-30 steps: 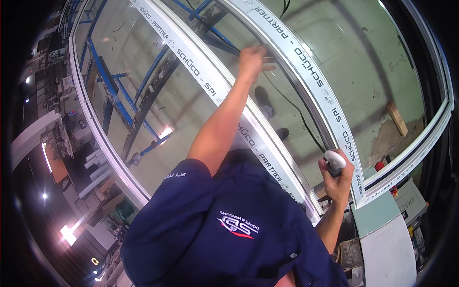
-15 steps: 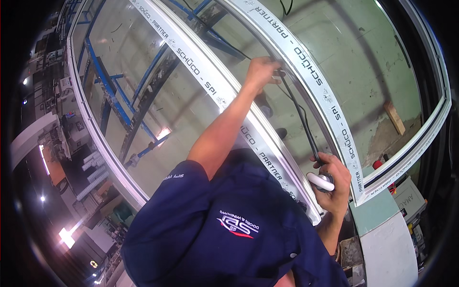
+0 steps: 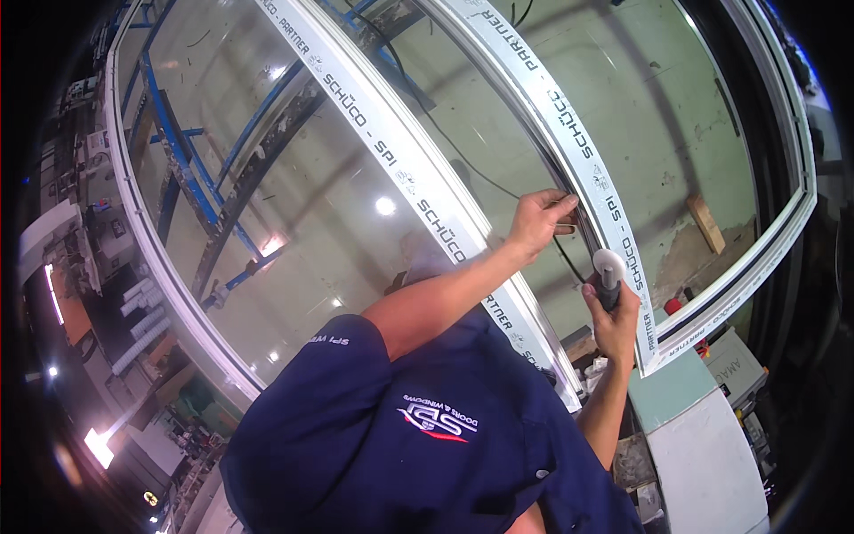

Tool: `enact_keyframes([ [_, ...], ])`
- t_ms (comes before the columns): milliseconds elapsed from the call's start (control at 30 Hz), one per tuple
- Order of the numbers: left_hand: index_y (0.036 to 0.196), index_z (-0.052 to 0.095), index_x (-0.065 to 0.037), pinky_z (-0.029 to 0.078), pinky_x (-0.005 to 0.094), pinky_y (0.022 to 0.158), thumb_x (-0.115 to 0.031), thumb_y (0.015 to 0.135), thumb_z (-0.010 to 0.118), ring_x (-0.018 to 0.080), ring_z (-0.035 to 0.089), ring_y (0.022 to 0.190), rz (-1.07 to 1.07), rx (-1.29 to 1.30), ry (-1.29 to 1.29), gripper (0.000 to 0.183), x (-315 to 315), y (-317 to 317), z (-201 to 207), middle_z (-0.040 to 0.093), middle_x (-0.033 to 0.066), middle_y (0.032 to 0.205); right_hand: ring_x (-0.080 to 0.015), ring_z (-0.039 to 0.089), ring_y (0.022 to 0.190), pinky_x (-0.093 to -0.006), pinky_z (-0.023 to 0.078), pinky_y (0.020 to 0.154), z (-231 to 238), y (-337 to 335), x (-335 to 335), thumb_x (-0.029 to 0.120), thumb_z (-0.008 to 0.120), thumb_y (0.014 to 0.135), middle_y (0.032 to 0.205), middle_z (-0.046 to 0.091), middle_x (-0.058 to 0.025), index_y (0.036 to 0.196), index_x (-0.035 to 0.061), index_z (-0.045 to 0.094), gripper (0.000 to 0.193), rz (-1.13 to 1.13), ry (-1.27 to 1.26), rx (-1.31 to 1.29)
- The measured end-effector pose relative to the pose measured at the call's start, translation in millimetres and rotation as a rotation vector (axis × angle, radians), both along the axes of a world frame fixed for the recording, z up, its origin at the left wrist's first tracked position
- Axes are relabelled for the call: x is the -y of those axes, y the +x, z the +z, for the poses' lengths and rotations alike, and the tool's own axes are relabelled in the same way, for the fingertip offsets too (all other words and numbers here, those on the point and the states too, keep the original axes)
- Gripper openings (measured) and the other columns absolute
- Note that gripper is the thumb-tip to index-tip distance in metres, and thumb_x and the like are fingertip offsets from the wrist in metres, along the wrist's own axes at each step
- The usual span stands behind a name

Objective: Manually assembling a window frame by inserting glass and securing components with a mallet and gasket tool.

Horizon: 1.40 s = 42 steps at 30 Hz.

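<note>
A window or door frame bar (image 3: 569, 125), covered in white printed film, curves away in front of me. My left hand (image 3: 536, 224) is closed at its inner edge, thumb and fingers pinching a black rubber strip there. The strip's thin loose length (image 3: 445, 138) trails off to the far left and also hangs below the fingers towards my right hand. Closer to me, my right hand (image 3: 616, 327) is wrapped round the dark grip of a hand roller (image 3: 610, 265) with a white wheel, which is beside the same bar. Where the wheel touches is unclear.
A second film-covered bar (image 3: 431, 209) runs under my left forearm. Through the openings show a blue metal stand (image 3: 182, 147) and a wooden block (image 3: 705, 224). To the right are a green and white work surface (image 3: 680, 400) and a grey case (image 3: 737, 363).
My left hand has come nearer along the bar to my right hand, off the strip's farther part. The roller has turned in my right hand, its wheel now upward. The view has shifted slightly.
</note>
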<state>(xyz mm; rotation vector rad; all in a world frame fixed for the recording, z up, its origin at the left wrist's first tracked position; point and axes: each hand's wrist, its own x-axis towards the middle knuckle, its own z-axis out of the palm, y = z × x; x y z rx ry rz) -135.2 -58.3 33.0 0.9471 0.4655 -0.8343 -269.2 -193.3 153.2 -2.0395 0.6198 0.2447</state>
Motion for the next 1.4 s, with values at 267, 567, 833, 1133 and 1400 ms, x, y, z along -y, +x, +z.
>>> enact_keyframes([
  [267,0.097,0.075,0.008,0.058,0.0321,0.067,-0.018,0.099,0.069,0.0188,0.073,0.073,-0.029,0.216,0.369,0.027,7.6,-7.5,-20.5,0.077,0.0144,0.085,-0.0131,0.045,0.065,-0.033,0.041,0.061,2.6,-8.1,-3.1,0.018,0.082,0.092,0.07,0.051,-0.0007,0.098,-0.0019,0.061,0.03,-0.121,-0.115,-0.122],
  [567,0.083,0.075,-0.002,0.055,0.0492,0.073,-0.025,0.095,0.067,0.0431,0.072,0.076,0.028,0.395,0.597,0.028,4.9,-15.0,-26.0,0.073,0.0228,0.079,-0.0084,0.055,0.073,-0.0275,0.044,0.063,1.4,72.0,-13.4,0.015,0.074,0.096,0.084,0.066,-0.0043,0.128,-0.003,0.061,0.039,0.179,0.008,0.028],
  [833,0.089,0.074,-0.003,0.058,0.0561,0.081,-0.028,0.097,0.059,0.0469,0.072,0.088,-0.037,0.605,0.746,0.03,14.2,-18.5,-31.7,0.074,0.0241,0.091,-0.0377,0.071,0.08,-0.0456,0.054,0.073,-1.8,160.6,-58.7,0.017,0.07,0.095,0.089,0.073,-0.0209,0.127,0.0057,0.065,0.035,0.571,-0.622,0.178],
  [1133,0.098,0.073,-0.005,0.058,0.0571,0.082,-0.027,0.098,0.055,0.0482,0.072,0.091,-0.074,0.323,0.636,0.029,21.2,-18.7,-18.9,0.075,0.0253,0.098,-0.0421,0.071,0.085,-0.0518,0.055,0.078,-13.9,212.1,-95.2,0.019,0.067,0.096,0.092,0.074,-0.0188,0.146,0.0213,0.061,0.051,0.773,-0.953,0.01],
  [1400,0.091,0.07,-0.005,0.057,0.0556,0.08,-0.026,0.099,0.058,0.0451,0.071,0.093,0.022,0.206,0.566,0.025,29.4,-14.3,-18.1,0.074,0.021,0.098,-0.0442,0.069,0.071,-0.0543,0.054,0.07,-30.7,265.2,-104.9,0.022,0.067,0.095,0.073,0.068,-0.0225,0.14,0.0189,0.068,0.045,0.827,-0.996,0.152],
])
